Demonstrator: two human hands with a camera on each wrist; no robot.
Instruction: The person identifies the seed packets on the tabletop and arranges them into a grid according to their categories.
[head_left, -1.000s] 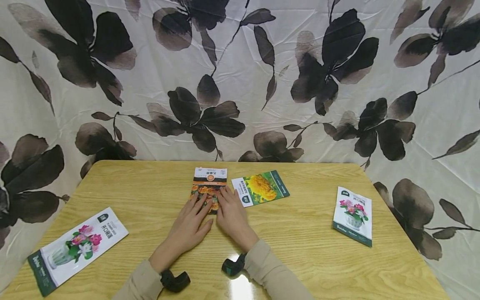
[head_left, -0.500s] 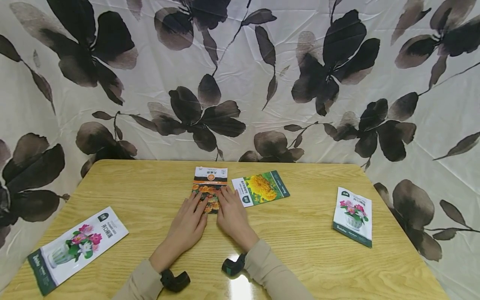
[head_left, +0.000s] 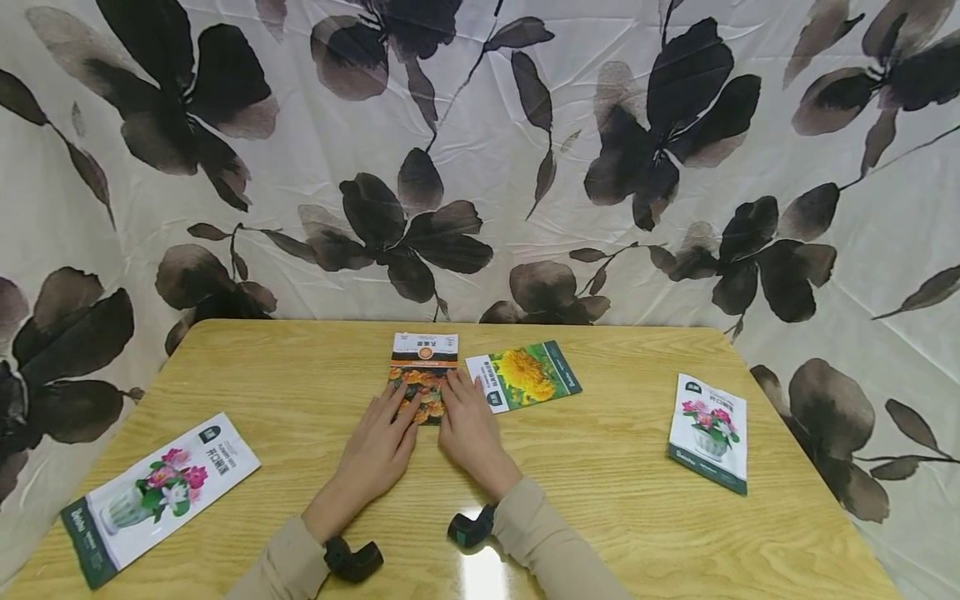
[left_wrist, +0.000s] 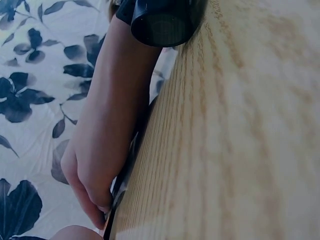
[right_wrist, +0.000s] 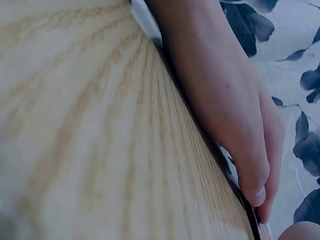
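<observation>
An orange flower seed packet (head_left: 424,351) lies flat near the back middle of the table, its white top pointing away from me. My left hand (head_left: 377,443) rests on its lower left part with extended fingers, the thumb close to the palm. From the other side, my right hand (head_left: 472,432) lays its fingers on the packet's lower right edge. Just right of that hand is a yellow-flower seed packet (head_left: 525,375), partly behind the right fingertips. The wrist views show a hand low against the tabletop; fingertip contact there is hard to make out.
A large white-and-green flower seed packet (head_left: 159,496) lies at the left of the wooden table (head_left: 585,508). Another similar packet (head_left: 708,433) lies at the right. A floral cloth (head_left: 525,150) hangs behind the back edge. Black wrist cameras (head_left: 354,560) sit under both wrists.
My left thumb has drawn in toward the fingers, and the left fingers have shifted slightly on the orange packet. The right hand stays on it. The other packets lie as before.
</observation>
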